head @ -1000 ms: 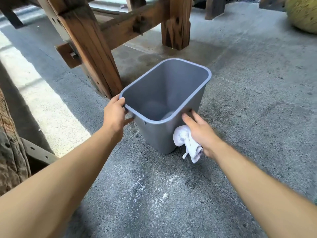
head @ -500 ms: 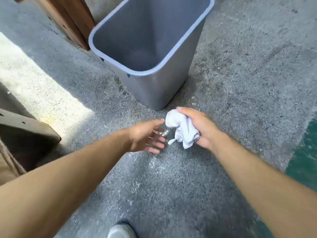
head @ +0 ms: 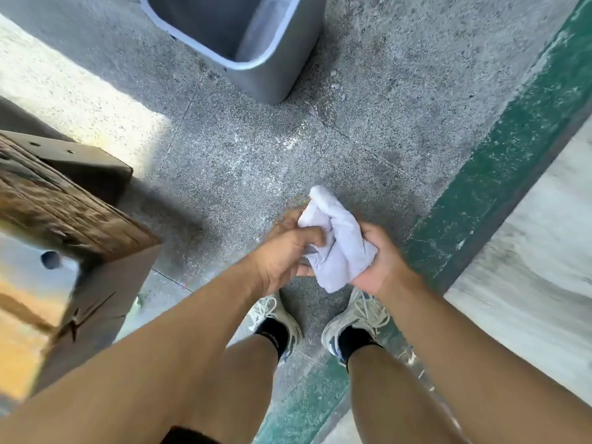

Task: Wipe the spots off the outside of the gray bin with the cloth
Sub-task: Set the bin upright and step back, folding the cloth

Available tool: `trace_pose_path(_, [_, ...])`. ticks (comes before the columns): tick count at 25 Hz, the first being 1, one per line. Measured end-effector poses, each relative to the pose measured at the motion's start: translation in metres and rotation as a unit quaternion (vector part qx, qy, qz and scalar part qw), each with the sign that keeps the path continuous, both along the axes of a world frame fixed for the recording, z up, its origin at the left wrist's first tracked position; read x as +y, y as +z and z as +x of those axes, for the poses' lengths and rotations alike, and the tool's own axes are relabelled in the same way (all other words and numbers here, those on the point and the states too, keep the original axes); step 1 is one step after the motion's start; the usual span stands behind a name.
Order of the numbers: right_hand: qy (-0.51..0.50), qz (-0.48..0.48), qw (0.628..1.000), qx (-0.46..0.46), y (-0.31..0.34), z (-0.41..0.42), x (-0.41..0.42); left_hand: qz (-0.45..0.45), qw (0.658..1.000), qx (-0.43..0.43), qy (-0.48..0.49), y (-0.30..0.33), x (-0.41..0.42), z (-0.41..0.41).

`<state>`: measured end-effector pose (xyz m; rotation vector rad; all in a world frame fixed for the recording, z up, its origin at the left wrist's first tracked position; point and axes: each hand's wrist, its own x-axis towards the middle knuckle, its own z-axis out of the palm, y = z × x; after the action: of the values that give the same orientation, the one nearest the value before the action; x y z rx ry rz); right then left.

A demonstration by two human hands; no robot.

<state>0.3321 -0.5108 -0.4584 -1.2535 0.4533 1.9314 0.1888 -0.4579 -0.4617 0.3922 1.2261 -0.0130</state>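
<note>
- Bin (head: 275,75): gray, upright on the concrete floor (head: 224,161), top of view, well apart from both hands.
- Cloth (head: 336,241): white, bunched, held between the hands.
- Left hand (head: 285,248): fingers curled, pinching the cloth's left edge.
- Right hand (head: 381,261): fingers wrapped under the cloth, clasping it.
- Shoes (head: 352,322): below the hands.

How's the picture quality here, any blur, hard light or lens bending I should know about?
Head view: sharp on the cloth held in both hands; motion smear on the wooden bench at left; a hard sun patch beside the shaded gray bin; wide-angle bending at the edges.
</note>
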Motion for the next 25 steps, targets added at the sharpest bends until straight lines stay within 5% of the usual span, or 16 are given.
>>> trace_pose_path(5, [-0.022,-0.020,0.997,0.065,0.146,-0.018,-0.020,-0.040,0.997,0.017,0.060,0.143,-0.028,-0.015])
trace_pose_path(13, [-0.032,0.008,0.998,0.049,0.334,-0.042,0.005,0.053,0.992,0.108,0.041,0.344,0.004,-0.067])
trace_pose_path(19, [0.047,0.081,0.990,-0.104,0.453,-0.057,0.041,0.130,0.986,0.064,0.085,0.465,0.047,-0.107])
trace_pose_path(25, [0.113,0.141,0.934,-0.308,0.525,-0.067,0.084,0.144,0.987,0.005,0.077,0.517,0.075,-0.143])
